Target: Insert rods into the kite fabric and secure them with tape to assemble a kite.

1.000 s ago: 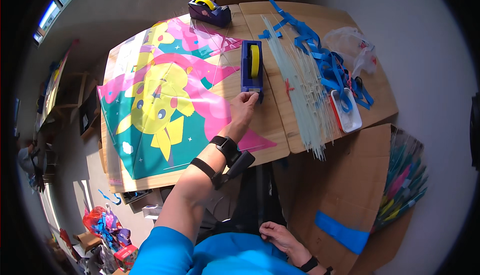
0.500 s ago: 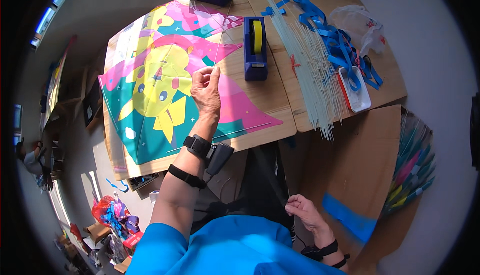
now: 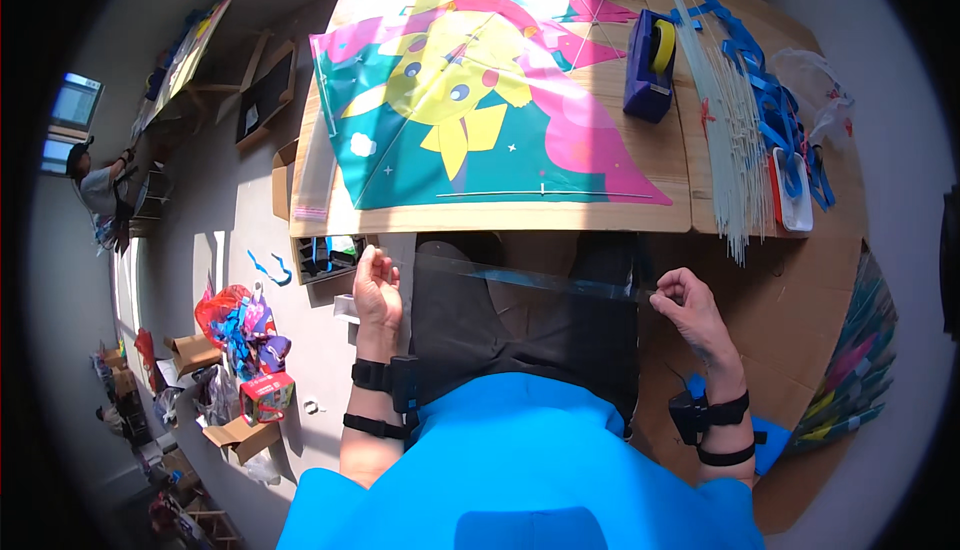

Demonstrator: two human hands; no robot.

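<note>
**A clear strip stretched between our two hands**

At far left, on the floor, we see a heap of colourful bags and boxes (image 3: 240,350). Our left hand (image 3: 377,290) sits just below the edge of the wooden surface (image 3: 500,218), its fingers closed in a pinch on one end of a long, thin, transparent strip of tape (image 3: 530,280). The strip runs taut across our lap, over dark trousers, well below the surface edge. Above it, on the surface, lies a large kite sheet printed with a yellow cartoon figure on teal and pink (image 3: 470,90). Right of the kite stands a blue tape dispenser with a yellow roll (image 3: 652,65), then a bundle of thin white rods (image 3: 735,140) beside blue ribbon strips (image 3: 775,100). Our right hand (image 3: 692,310) has its fingers closed on the strip's other end.
</note>
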